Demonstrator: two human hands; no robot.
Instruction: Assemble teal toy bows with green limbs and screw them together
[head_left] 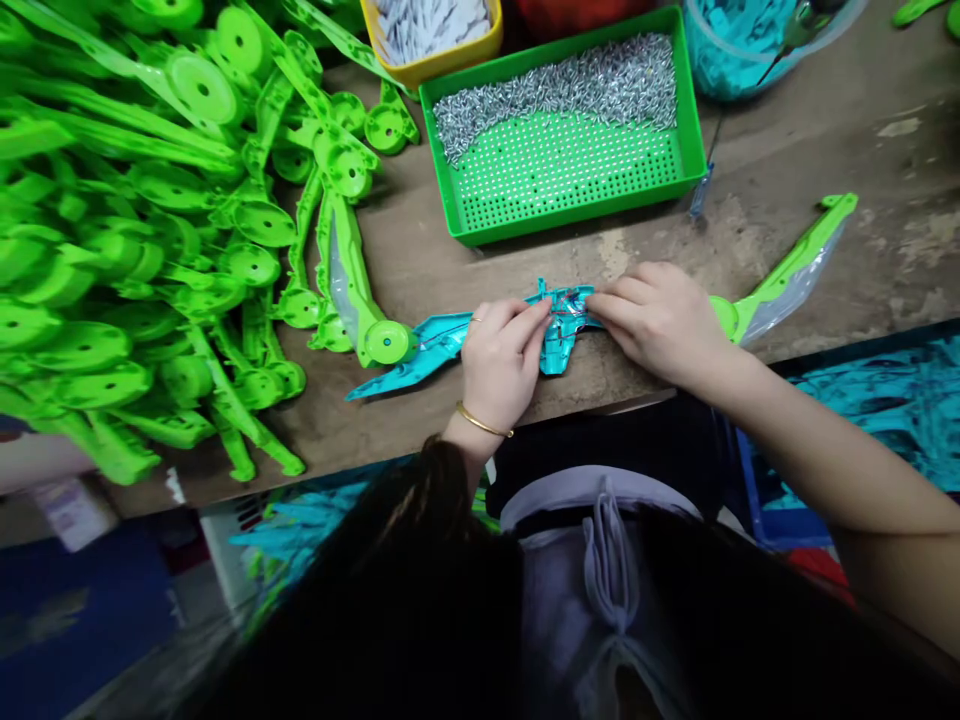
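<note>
A teal plastic toy bow body (556,345) lies on the wooden table in front of me, its hollow inside facing up with thin wires showing. Green curved arms sit at both its ends, the left arm (349,270) and the right arm (799,265). My left hand (501,360), with a gold bangle at the wrist, has its fingers pinched together at the middle of the body. From the other side, my right hand (660,315) pinches at the wired part. Whatever small piece the fingertips hold is hidden.
Behind the hands stands a green tray (574,215) with many small screws (555,85). A yellow bin (450,68) and a clear tub (739,85) of teal pieces are at the back. Green arms (150,250) pile up on the left. A blue crate (787,527) sits below the table edge.
</note>
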